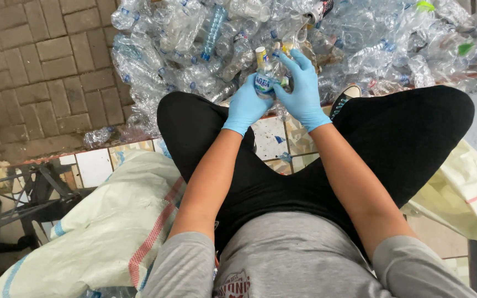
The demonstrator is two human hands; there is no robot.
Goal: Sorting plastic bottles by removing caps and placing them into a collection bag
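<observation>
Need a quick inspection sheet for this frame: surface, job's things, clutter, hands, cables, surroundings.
Surface: tiled ledge under the seated person, brick paving beyond it.
Job's things: small clear plastic bottle with a pale cap and blue label, held upright over the lap.
Clutter: large heap of crushed clear bottles ahead; one stray bottle on the paving.
Hands: left hand in a blue glove grips the bottle's body; right hand, also gloved, closes on its upper part.
Cables: nothing seen.
Surroundings: white woven sack at left, pale sack at right, dark metal frame far left.
</observation>
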